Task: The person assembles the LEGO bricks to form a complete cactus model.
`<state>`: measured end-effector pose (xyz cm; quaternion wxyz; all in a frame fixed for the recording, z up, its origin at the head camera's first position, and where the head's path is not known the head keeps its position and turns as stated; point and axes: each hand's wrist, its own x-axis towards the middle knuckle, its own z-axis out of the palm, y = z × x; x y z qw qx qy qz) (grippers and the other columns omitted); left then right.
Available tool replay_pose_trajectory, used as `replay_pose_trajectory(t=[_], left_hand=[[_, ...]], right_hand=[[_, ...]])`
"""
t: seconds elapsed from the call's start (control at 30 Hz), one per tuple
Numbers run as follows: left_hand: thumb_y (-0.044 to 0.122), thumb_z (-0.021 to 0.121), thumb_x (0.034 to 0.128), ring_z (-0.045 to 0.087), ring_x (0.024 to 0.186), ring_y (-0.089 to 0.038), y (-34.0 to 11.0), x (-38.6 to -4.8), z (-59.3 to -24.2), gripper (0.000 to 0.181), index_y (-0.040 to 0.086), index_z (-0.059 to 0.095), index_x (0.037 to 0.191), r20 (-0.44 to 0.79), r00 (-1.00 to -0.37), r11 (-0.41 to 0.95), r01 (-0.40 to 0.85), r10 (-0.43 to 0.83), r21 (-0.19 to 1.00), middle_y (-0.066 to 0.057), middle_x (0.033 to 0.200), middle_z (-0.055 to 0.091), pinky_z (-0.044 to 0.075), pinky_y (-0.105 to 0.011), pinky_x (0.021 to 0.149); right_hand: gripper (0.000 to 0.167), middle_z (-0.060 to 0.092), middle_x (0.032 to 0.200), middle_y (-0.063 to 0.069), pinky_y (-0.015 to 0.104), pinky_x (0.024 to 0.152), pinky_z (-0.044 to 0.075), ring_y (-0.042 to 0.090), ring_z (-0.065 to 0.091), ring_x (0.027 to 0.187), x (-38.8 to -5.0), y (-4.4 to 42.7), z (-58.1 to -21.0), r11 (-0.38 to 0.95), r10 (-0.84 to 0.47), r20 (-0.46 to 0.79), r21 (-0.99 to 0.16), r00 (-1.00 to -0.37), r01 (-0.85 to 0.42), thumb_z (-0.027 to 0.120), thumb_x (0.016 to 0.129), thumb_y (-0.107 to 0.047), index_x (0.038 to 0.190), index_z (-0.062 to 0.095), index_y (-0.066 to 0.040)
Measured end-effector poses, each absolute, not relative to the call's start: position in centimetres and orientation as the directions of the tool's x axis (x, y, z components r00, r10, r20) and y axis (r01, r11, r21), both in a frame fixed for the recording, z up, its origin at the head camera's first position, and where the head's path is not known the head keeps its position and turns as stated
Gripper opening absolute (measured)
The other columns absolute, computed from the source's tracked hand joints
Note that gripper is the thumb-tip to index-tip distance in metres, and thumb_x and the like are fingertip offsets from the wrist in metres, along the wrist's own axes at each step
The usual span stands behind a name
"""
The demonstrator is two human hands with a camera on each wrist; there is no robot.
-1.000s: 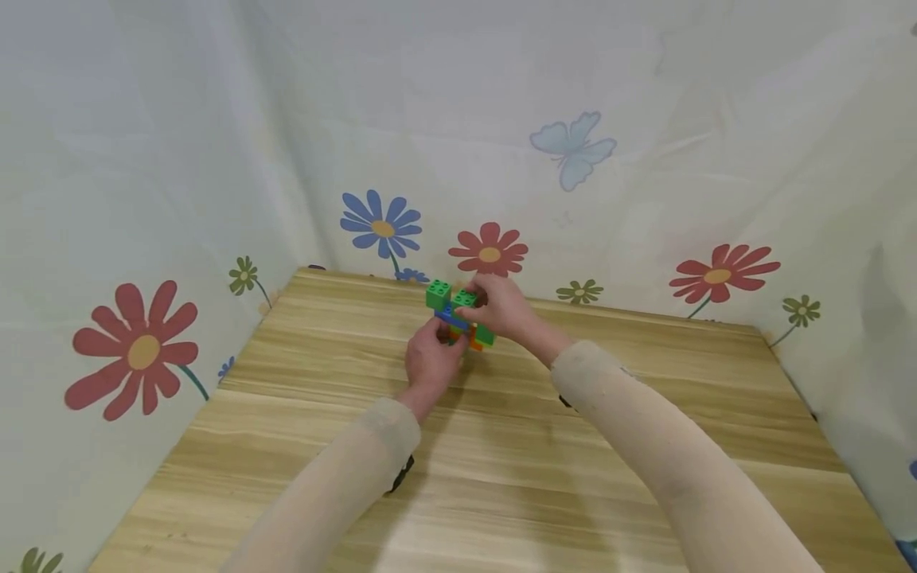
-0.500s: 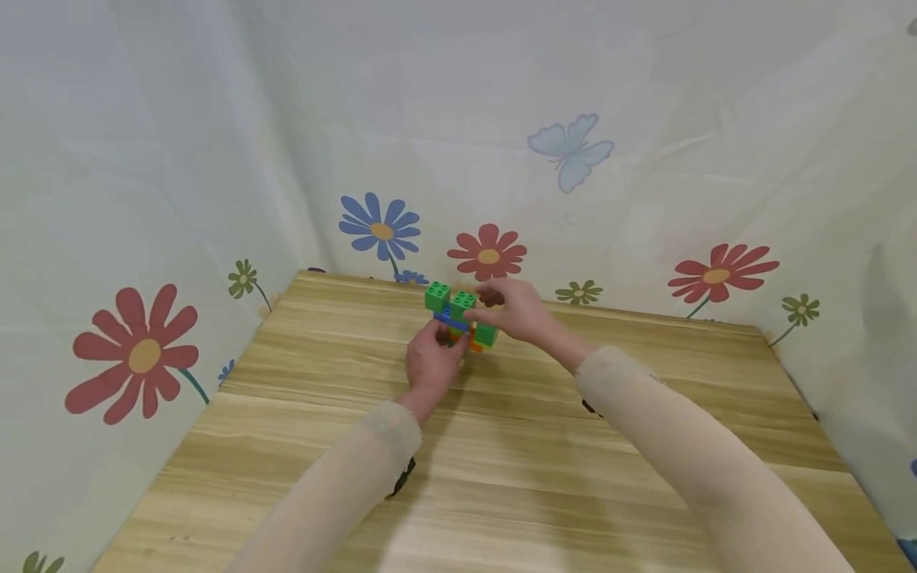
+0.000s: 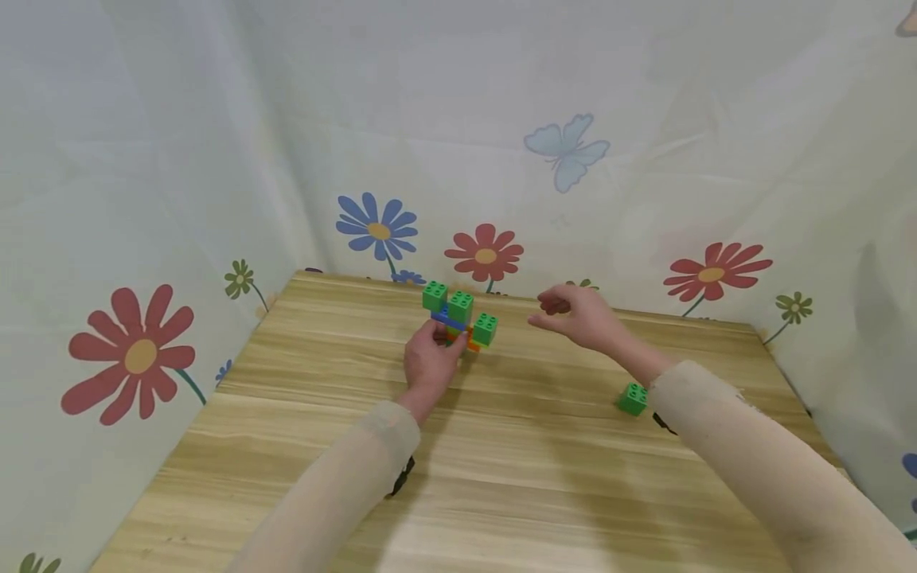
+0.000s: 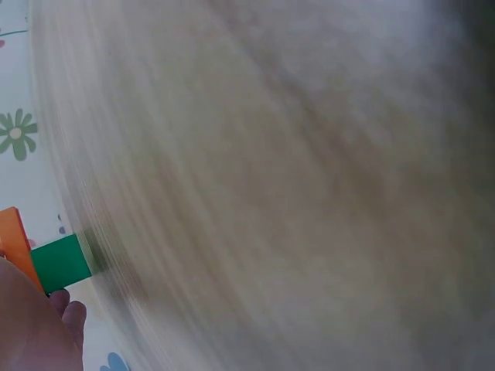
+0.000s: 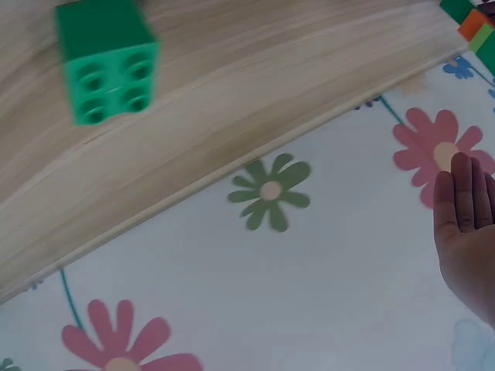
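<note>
My left hand (image 3: 431,362) grips the lower part of a toy brick build (image 3: 450,320) near the table's back edge. Green bricks top the build on the left, middle and right, with blue, orange and yellow-green pieces below. In the left wrist view an orange piece (image 4: 14,243) and a green brick (image 4: 62,263) show beside the fingers. My right hand (image 3: 583,318) hovers to the right of the build, holding nothing, its fingers loosely extended. A loose green brick (image 3: 634,399) stands on the table close to the right sleeve; the right wrist view shows its studs too.
The wood-grain table (image 3: 501,446) ends at the back against a pale sheet (image 3: 458,119) printed with flowers. That sheet also rises along both sides. Both forearms reach across the table from the front.
My right hand has let go of the middle green brick and moved right, away from the build. The loose green brick has come into sight by the right sleeve. My left hand keeps its grip.
</note>
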<state>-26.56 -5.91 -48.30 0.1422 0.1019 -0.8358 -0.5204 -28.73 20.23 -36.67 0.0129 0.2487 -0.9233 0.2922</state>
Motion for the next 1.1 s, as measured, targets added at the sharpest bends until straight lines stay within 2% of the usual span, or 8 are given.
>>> replay_pose_trajectory(t=[0.23, 0.5, 1.1], left_hand=[[0.031, 0.087, 0.0917, 0.072, 0.103, -0.024, -6.0, -26.8, -48.6, 0.027, 0.013, 0.068, 0.101, 0.150, -0.936, 0.431, -0.002, -0.319, 0.902, -0.005, 0.106, 0.076, 0.061, -0.039, 0.087], [0.029, 0.087, 0.0914, 0.071, 0.101, -0.024, -6.1, -26.9, -48.9, 0.028, 0.011, 0.067, 0.101, 0.148, -0.937, 0.403, 0.008, -0.317, 0.915, -0.005, 0.105, 0.075, 0.061, -0.040, 0.088], [0.026, 0.087, 0.0913, 0.072, 0.096, -0.023, -6.1, -26.9, -49.1, 0.026, 0.010, 0.067, 0.098, 0.178, -0.932, 0.386, 0.046, -0.315, 0.921, -0.006, 0.101, 0.075, 0.062, -0.040, 0.084]], right_hand=[[0.048, 0.072, 0.124, 0.026, 0.056, 0.099, 0.058, 0.040, 0.071, 0.113, -27.9, 24.0, -36.9, 0.732, -0.418, 0.142, -0.533, -0.897, -0.425, 0.077, 0.101, -0.025, 0.134, 0.067, 0.008], [0.053, 0.072, 0.126, 0.025, 0.058, 0.100, 0.057, 0.040, 0.070, 0.115, -26.5, 27.3, -37.3, 0.765, -0.368, 0.090, -0.537, -0.925, -0.357, 0.074, 0.103, -0.032, 0.137, 0.065, 0.008], [0.052, 0.077, 0.116, 0.019, 0.055, 0.093, 0.060, 0.036, 0.074, 0.107, -23.6, 32.9, -39.9, 0.816, -0.302, 0.065, -0.499, -0.951, -0.293, 0.076, 0.102, -0.035, 0.130, 0.069, 0.007]])
